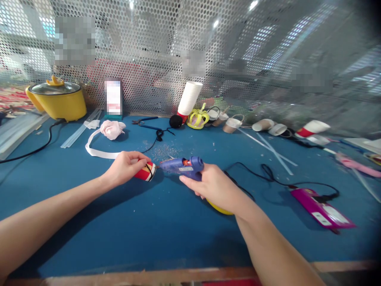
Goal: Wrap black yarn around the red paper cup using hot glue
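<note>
Head view: the left hand (125, 169) grips a small red-and-white cup (145, 172) on its side on the blue table (149, 230). The right hand (216, 186), just beside it, clasps a blue glue gun (183, 166), nozzle touching the cup's end. Gluing looks underway; a steady squeeze seems needed.

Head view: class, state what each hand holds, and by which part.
Left hand grips the red-and-white paper cup around its side. Right hand holds the blue glue gun by its handle.

Two bare forearms, no sleeves in view, end in a bare left hand (125, 169) and bare right hand (216, 186) (apparently ringless, though the fingers are small).
</note>
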Tool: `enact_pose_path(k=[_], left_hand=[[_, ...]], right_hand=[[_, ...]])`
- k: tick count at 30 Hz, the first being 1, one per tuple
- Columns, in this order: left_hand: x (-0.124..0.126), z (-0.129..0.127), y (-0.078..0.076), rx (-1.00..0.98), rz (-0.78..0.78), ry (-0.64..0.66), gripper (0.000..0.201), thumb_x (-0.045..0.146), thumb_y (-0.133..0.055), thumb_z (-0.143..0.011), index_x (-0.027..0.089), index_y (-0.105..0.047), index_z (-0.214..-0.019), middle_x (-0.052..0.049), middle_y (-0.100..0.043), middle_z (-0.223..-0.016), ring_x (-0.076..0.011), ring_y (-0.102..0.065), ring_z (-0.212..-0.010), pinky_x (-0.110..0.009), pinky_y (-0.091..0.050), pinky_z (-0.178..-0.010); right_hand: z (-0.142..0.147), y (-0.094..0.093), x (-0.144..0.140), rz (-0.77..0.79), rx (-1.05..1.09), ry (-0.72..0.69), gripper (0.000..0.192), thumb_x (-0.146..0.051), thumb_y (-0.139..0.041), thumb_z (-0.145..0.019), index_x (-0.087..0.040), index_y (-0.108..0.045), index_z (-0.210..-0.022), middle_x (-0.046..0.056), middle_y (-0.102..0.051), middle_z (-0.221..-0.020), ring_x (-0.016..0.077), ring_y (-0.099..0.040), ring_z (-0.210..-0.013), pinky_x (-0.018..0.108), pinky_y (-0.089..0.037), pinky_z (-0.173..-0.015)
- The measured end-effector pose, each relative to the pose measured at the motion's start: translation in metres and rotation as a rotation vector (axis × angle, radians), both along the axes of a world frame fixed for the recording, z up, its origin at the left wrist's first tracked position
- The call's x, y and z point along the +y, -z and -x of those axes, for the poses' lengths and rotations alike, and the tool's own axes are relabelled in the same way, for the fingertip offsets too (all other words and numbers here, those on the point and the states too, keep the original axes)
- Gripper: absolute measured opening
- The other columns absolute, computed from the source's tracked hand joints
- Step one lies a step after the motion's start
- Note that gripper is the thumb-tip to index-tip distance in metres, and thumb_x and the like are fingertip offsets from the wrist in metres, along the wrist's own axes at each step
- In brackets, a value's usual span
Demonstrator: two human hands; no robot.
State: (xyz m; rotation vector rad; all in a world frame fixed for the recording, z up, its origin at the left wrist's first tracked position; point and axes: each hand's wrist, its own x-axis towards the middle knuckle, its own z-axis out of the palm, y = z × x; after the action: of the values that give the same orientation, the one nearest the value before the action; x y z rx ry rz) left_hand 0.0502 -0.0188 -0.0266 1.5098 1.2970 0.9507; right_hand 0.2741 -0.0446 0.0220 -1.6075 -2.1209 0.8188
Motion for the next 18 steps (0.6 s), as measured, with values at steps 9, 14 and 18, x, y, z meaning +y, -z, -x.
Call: enact_pose_path(k=[9, 14, 18], left_hand=[[-0.002, -0.001, -0.003, -0.006, 0.018, -0.012, 0.027, 0.035, -0.058, -0.067, 0.012, -0.067, -0.079, -0.007, -0.072, -0.072, -0.0185, -0.065, -0.063, -0.025, -0.047, -0.056], [-0.003, -0.001, -0.005, -0.010, -0.007, -0.010, 0.026, 0.034, -0.058, -0.067, 0.012, -0.068, -0.078, -0.007, -0.072, -0.072, -0.0182, -0.064, -0.063, -0.025, -0.048, -0.057], [-0.005, 0.000, -0.010, -0.047, -0.098, -0.033, 0.025, 0.033, -0.056, -0.071, 0.013, -0.069, -0.080, -0.005, -0.071, -0.073, -0.0162, -0.063, -0.064, -0.023, -0.048, -0.058]], right_hand=[[0.005, 0.007, 0.007, 0.030, 0.062, 0.062, 0.018, -0.029, -0.056, -0.074, -0.018, -0.049, -0.061, -0.003, -0.052, -0.040, 0.0093, -0.048, -0.032, 0.020, -0.038, -0.035], [0.004, 0.010, 0.014, 0.066, 0.191, 0.124, 0.014, -0.028, -0.061, -0.070, -0.016, -0.053, -0.074, -0.005, -0.050, -0.042, 0.0088, -0.045, -0.033, 0.019, -0.039, -0.033], [-0.011, 0.014, 0.038, -0.038, 0.375, 0.225, 0.020, -0.030, -0.064, -0.069, -0.014, -0.056, -0.078, 0.000, -0.059, -0.057, 0.0092, -0.052, -0.044, 0.021, -0.045, -0.044]])
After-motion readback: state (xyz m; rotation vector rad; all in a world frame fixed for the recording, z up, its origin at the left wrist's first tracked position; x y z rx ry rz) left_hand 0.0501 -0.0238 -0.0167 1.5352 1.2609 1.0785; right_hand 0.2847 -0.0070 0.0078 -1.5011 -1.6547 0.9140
